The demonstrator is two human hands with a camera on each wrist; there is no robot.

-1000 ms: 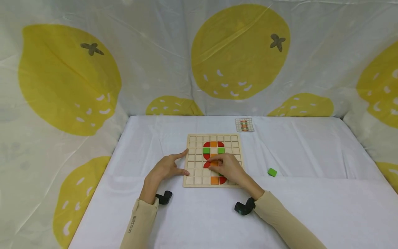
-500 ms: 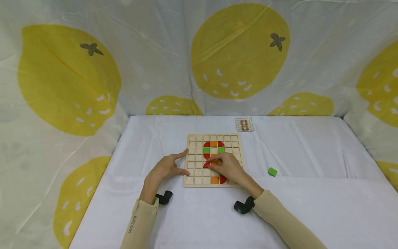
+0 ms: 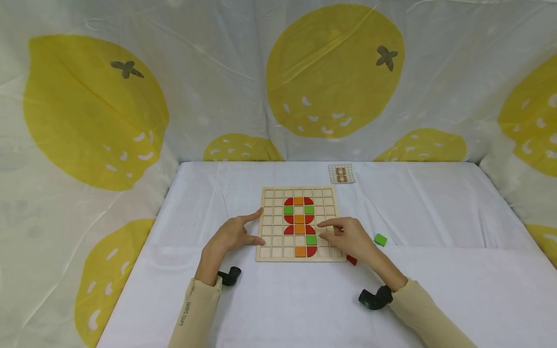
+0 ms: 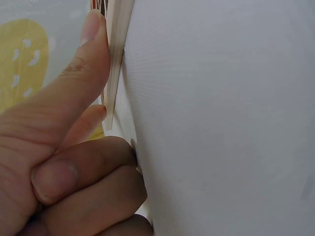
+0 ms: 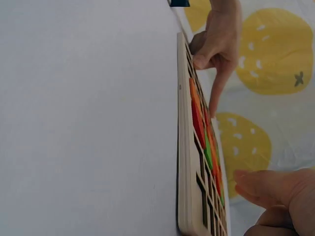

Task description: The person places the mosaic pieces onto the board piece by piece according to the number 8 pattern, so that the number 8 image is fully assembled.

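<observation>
A square wooden grid board [image 3: 268, 227] lies on the white cloth. Its cells hold red rounded, orange and green pieces in two loop-like shapes, one above the other; in the lower one a green piece [image 3: 311, 239] sits on the right side. My left hand [image 3: 230, 235] rests at the board's left edge, thumb and index finger spread and touching it; its other fingers are curled, as the left wrist view shows. Over the board's right side, my right hand [image 3: 350, 237] hovers with thumb and index finger apart, nothing between them. Partly under it lies a red piece [image 3: 351, 260].
A loose green piece [image 3: 380, 239] lies on the cloth right of the board. Behind the board is a small card [image 3: 341, 174] printed with a similar coloured grid pattern. A lemon-print curtain [image 3: 217, 72] stands around the table's back and sides.
My right hand has moved off the middle of the board to the right, uncovering red, orange and green pieces there. The red piece by the board's edge now shows. My left hand stays put.
</observation>
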